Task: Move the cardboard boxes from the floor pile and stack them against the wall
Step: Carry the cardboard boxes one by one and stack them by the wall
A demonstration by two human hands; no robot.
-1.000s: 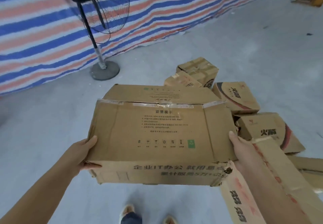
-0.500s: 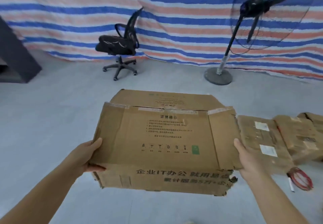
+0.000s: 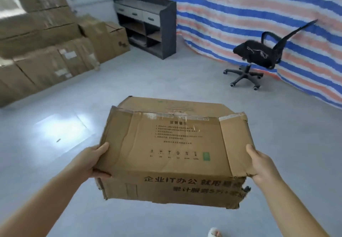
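A worn brown cardboard box [image 3: 174, 144] with printed black text and torn corners hangs in front of me above the grey floor. My left hand [image 3: 88, 161] grips its left side, thumb on top. My right hand [image 3: 261, 162] grips its right side near the torn corner. A stack of cardboard boxes [image 3: 42, 38] stands against the white wall at the upper left, some way ahead of the carried box. The floor pile is out of view.
A dark shelf unit with drawers [image 3: 146, 25] stands in the corner beside the stack. A black office chair [image 3: 259, 55] stands at the right before a striped tarp [image 3: 268, 14]. Bare grey floor [image 3: 129, 81] lies between me and the stack.
The view has swung left with the box still held in both hands. The floor pile and the fan have left view; the wall stack and the shelf unit have come in.
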